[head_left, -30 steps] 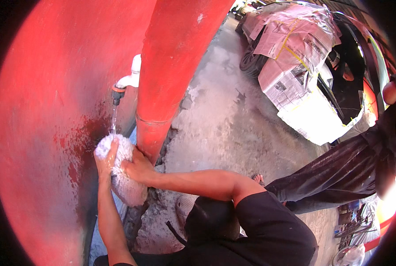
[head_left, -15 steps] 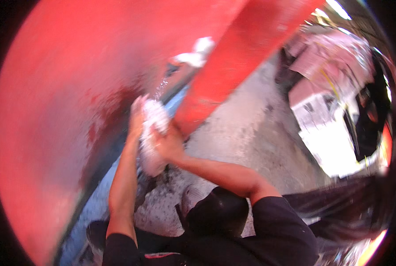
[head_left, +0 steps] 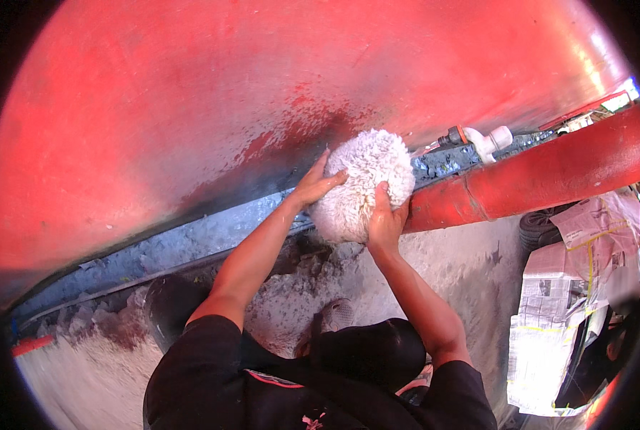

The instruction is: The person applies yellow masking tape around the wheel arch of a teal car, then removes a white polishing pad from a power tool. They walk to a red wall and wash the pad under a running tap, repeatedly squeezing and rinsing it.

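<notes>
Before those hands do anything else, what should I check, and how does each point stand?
1. Left hand on the fluffy pad: ok, at its left side.
2. Right hand on the pad: ok, thumb over its front.
3. Pad apart from the white tap: ok, a gap shows.
4. Wall dry: not ok, dark wet-looking patch.
5. Pad soaked through: cannot tell.

Shaggy fleecy pad (head_left: 369, 172), smooth plastic tap (head_left: 486, 143), rough concrete floor (head_left: 280, 304)
</notes>
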